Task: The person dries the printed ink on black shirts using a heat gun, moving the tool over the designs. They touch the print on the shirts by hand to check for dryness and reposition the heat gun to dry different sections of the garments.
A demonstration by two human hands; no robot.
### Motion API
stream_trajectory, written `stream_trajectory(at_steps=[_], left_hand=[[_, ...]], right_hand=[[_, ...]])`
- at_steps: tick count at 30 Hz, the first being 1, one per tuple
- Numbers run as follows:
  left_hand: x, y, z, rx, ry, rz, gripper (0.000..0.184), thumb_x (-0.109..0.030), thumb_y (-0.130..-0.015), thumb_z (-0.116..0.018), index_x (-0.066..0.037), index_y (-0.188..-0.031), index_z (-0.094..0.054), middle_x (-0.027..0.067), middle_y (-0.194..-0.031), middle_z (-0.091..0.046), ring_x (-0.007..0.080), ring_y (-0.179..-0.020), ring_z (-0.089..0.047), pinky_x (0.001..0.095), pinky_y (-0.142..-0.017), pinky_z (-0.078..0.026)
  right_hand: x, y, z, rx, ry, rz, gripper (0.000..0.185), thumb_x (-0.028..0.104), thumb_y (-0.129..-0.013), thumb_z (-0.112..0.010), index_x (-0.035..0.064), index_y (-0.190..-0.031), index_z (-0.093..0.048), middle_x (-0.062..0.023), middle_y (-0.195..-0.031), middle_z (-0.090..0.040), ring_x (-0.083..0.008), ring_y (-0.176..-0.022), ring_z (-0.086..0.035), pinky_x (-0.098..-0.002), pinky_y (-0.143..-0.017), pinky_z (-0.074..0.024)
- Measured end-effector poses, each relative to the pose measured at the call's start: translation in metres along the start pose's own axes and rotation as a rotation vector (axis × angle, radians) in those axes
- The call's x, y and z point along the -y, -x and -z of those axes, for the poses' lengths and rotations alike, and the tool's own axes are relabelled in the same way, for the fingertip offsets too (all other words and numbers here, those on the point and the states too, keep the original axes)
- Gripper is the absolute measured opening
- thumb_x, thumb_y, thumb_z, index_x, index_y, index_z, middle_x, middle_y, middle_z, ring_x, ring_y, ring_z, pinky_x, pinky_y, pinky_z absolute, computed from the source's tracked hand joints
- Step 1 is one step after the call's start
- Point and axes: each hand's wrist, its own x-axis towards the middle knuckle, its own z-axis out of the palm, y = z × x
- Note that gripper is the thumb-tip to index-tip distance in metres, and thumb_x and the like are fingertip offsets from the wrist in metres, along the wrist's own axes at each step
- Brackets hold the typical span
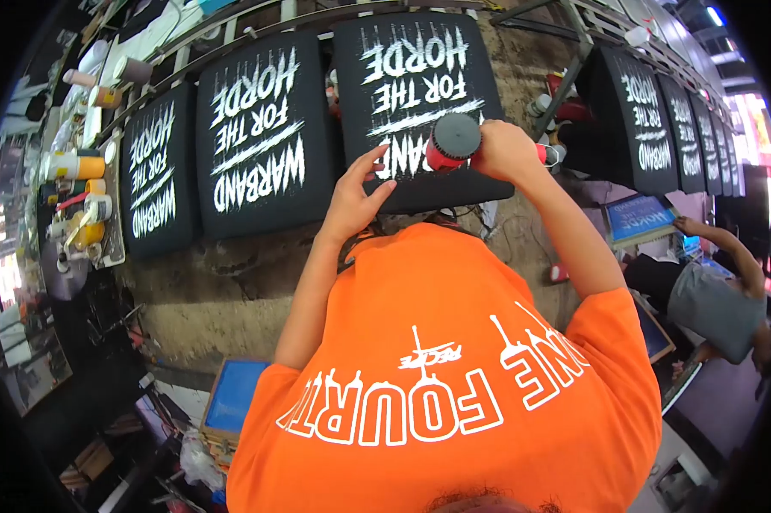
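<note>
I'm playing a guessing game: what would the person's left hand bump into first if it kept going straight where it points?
Probably the black cloth with white letters, just ahead of the left hand. Depth is unclear, so it might already be touching it.

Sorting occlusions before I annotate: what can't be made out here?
All in the head view:
Red tool's underside: hidden by its own body and dark grey end.
Right hand: fingers mostly hidden behind the hand and tool.
Lowest print line on the black fabric: partly covered by tool and right hand.
Container labels, far left: too small.
</note>
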Motion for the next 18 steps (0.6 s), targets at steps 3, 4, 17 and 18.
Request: stream_trajectory(at_steps=[3,4,17,18], left_hand=[[0.007,-0.004,-0.005,-0.014,0.017,-0.003,0.060,-0.011,-0.093,-0.074,-0.007,-0.149,-0.055,0.0120,-0.139,-0.066,0.0221,-0.116,-0.068,0.0349,-0.101,-0.052],[0.009,-0.005,-0.005,0.000,0.019,-0.006,0.060,-0.011,-0.093,-0.074,-0.007,-0.149,-0.055,0.0120,-0.139,-0.066,0.0221,-0.116,-0.068,0.0349,-0.101,-0.052],[0.010,-0.018,-0.025,0.077,-0.006,0.039,0.055,-0.010,-0.096,-0.072,-0.006,-0.148,-0.055,0.0103,-0.137,-0.067,0.0192,-0.118,-0.064,0.0342,-0.103,-0.050],[0.009,-0.018,-0.026,0.075,0.001,0.039,0.055,-0.010,-0.096,-0.071,-0.006,-0.148,-0.056,0.0103,-0.138,-0.066,0.0192,-0.118,-0.064,0.0341,-0.102,-0.050]], right_hand=[[-0.032,0.008,-0.001,-0.037,-0.043,-0.080,0.027,0.026,-0.076,-0.074,0.0034,-0.090,-0.076,-0.0224,-0.093,-0.074,-0.0409,-0.091,-0.073,-0.0512,-0.080,-0.0595],[-0.044,0.010,-0.005,-0.038,-0.046,-0.094,0.027,0.026,-0.076,-0.074,0.0034,-0.090,-0.076,-0.0224,-0.093,-0.074,-0.0409,-0.091,-0.073,-0.0512,-0.080,-0.0595],[-0.131,0.032,-0.021,-0.200,-0.006,-0.184,0.032,0.025,-0.070,-0.081,0.0045,-0.094,-0.078,-0.0216,-0.093,-0.075,-0.0411,-0.088,-0.073,-0.0495,-0.081,-0.0603],[-0.132,0.032,-0.020,-0.199,-0.005,-0.186,0.032,0.025,-0.070,-0.081,0.0045,-0.094,-0.078,-0.0216,-0.093,-0.075,-0.0411,-0.088,-0.073,-0.0495,-0.081,-0.0603]])
